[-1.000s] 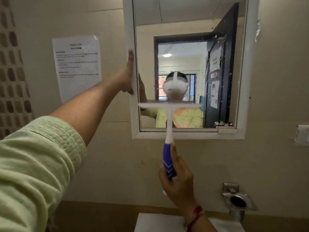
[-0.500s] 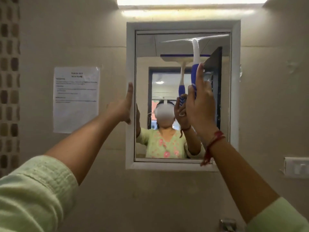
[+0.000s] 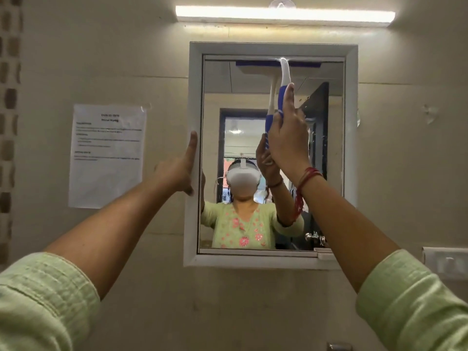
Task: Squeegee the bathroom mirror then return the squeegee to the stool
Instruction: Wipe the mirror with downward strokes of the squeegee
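The bathroom mirror hangs on the wall in a white frame. My right hand is shut on the blue grip of a white and blue squeegee. Its blade lies flat against the glass at the very top edge of the mirror, right of centre. My left hand rests against the left side of the frame, thumb up and fingers curled around the edge. The stool is out of view.
A printed paper sheet is taped to the wall left of the mirror. A tube light glows above it. A switch plate sits low on the right wall. The mirror reflects a person and an open doorway behind.
My right hand has carried the squeegee from the mirror's bottom edge up to its top edge. My head has tilted up. The left hand has stayed on the frame.
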The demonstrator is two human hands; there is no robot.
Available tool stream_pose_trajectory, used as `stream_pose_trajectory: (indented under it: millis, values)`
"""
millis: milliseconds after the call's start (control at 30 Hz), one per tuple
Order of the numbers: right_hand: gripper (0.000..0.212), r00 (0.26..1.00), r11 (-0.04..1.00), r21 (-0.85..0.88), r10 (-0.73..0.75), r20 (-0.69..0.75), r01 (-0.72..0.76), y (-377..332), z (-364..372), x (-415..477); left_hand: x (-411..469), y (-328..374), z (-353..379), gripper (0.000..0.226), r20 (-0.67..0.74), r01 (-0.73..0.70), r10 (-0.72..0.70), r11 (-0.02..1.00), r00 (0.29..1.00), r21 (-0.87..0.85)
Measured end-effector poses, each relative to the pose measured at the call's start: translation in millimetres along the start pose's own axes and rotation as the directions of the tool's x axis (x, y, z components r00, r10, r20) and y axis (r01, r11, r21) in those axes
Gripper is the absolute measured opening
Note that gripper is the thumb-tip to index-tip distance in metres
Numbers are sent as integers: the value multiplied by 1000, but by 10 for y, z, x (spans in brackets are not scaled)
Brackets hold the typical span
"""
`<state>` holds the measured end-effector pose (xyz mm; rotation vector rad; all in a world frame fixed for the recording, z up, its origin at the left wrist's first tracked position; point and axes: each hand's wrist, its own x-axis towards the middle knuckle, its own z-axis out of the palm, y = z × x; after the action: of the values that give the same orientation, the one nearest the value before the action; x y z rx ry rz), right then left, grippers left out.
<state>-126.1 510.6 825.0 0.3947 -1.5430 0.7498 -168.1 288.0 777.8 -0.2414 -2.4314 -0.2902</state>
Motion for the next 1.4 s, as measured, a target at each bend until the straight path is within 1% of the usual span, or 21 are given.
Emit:
stream_pose_trajectory:
  millis: [167,300,400,500,733,833,933,1033,1167,1233,1300,1400]
  values:
    - [53,1000,1000,-22,12,-10,-12,61,-36,-121,-18,31,-21,145,7,10,-10,1000,1000,-1]
    - [55,999,999,-28,-36,17,36,97,-51,-370,4,23,-1,147,-1,15,-15,1000,1000,12]
    - [54,999,998,-50,-34,-13,33,77,-45,-188,37,5,20,149,-11,11,-11,1000,1000,24]
    - [54,999,1000,-9,4,-45,-4,34,-42,-51,45,-16,38,150,-18,11,-10,1000,1000,24]
    - [56,1000,1000,-1,-23,14,23,174,-95,-780,25,-5,9,149,-8,6,-6,998,1000,61]
    - [56,999,999,17,-37,-17,37,165,-88,-607,2,29,-10,148,-10,10,-9,998,1000,70]
    - [55,999,1000,19,3,-34,-3,101,-80,-321,-25,63,-19,147,-5,25,-25,995,1000,91]
    - [56,1000,1000,-4,8,-15,-8,121,-97,-415,-58,104,-37,146,-12,43,-42,993,999,113]
    - [60,997,1000,-11,-12,79,13,293,-203,-1031,-133,150,-77,142,-3,80,-80,988,997,133]
    - [62,994,1000,-13,-25,109,27,355,-241,-1172,-138,187,-86,141,-5,87,-87,987,996,133]
    - [63,995,999,-12,-34,98,36,360,-235,-1062,-131,221,-81,139,-12,98,-97,987,995,124]
    - [58,998,1000,7,-24,52,23,287,-180,-786,-121,236,-60,134,-38,117,-114,989,993,87]
